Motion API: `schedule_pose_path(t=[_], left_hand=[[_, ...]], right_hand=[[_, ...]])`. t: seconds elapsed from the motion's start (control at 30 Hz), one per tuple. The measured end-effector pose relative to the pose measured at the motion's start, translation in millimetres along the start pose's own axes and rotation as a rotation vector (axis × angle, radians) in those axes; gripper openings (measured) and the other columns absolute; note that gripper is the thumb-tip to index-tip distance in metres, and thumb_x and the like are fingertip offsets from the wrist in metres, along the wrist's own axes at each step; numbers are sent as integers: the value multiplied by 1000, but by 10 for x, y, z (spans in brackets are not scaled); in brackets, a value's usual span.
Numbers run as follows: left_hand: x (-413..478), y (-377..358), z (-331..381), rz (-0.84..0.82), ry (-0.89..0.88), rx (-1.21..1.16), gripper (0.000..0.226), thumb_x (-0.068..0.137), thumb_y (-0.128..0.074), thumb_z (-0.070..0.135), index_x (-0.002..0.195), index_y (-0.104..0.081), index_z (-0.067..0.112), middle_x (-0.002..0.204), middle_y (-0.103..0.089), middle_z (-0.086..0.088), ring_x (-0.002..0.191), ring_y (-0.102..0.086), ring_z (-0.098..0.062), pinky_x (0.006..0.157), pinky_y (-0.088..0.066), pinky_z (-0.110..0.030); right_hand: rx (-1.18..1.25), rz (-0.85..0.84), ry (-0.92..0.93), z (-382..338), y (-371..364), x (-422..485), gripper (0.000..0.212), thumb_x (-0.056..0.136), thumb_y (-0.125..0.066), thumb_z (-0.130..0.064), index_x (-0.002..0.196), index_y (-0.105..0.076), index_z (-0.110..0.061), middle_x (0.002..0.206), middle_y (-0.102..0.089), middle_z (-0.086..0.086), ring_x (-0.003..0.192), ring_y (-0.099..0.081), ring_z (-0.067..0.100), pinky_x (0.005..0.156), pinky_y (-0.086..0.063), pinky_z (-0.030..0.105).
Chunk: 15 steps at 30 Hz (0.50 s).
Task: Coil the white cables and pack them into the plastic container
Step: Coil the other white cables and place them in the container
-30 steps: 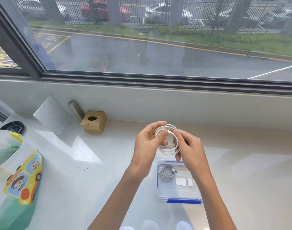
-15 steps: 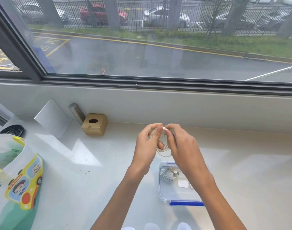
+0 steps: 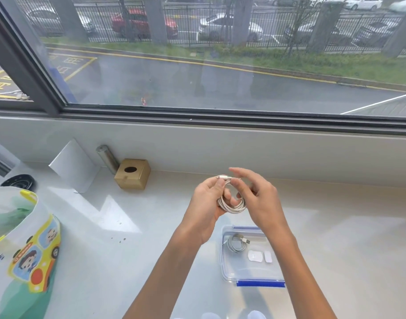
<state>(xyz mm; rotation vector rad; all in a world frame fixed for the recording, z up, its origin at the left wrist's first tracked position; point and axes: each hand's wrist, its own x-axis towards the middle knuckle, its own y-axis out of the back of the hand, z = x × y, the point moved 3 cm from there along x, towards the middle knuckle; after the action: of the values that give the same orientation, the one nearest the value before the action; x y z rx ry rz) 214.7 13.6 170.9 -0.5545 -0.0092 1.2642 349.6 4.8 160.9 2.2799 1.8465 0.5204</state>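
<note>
White cable coil (image 3: 232, 207) is sitting in the left hand (image 3: 207, 203), which is gripping it at its 9 o'clock side. The right hand (image 3: 260, 200) is hovering just beside at 3 o'clock, fingers loosely spread. The plastic container (image 3: 250, 271) is lying at 6 o'clock, apart.
</note>
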Motion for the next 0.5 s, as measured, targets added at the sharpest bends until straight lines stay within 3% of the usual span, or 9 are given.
schedule_pose_path(t=[0.1, 0.23, 0.4, 0.5], left_hand=[[-21, 8, -44, 89, -59, 27, 28, 107, -37, 14, 120, -52, -6, 68, -52, -5, 60, -59, -18, 74, -55, -35], [-45, 8, -75, 130, -31, 142, 26, 106, -37, 14, 110, -56, -4, 66, -58, -6, 68, -62, -25, 81, -55, -42], [-4, -13, -98, 145, 56, 261, 34, 106, -36, 20, 111, -57, -7, 63, -51, -1, 54, -56, -16, 79, -53, -42], [-6, -33, -87, 114, 50, 269, 29, 105, -42, 27, 99, -56, 3, 62, -51, 1, 54, -57, -16, 77, -51, -39]], right_hand=[[28, 73, -42, 22, -26, -55, 21, 94, -69, -24, 114, -71, -30, 99, -73, -13, 71, -69, 7, 68, -51, 18], [30, 79, -80, 46, -43, -99, 14, 95, -66, -20, 106, -72, -26, 95, -75, -17, 72, -67, 5, 68, -49, 14], [-48, 86, -42, 23, -83, -151, 17, 99, -58, -16, 102, -71, -27, 83, -72, -11, 67, -63, 11, 64, -49, 21], [-68, 101, -6, 0, -67, -165, 20, 99, -58, -13, 100, -73, -27, 83, -73, -15, 69, -64, 12, 64, -49, 22]])
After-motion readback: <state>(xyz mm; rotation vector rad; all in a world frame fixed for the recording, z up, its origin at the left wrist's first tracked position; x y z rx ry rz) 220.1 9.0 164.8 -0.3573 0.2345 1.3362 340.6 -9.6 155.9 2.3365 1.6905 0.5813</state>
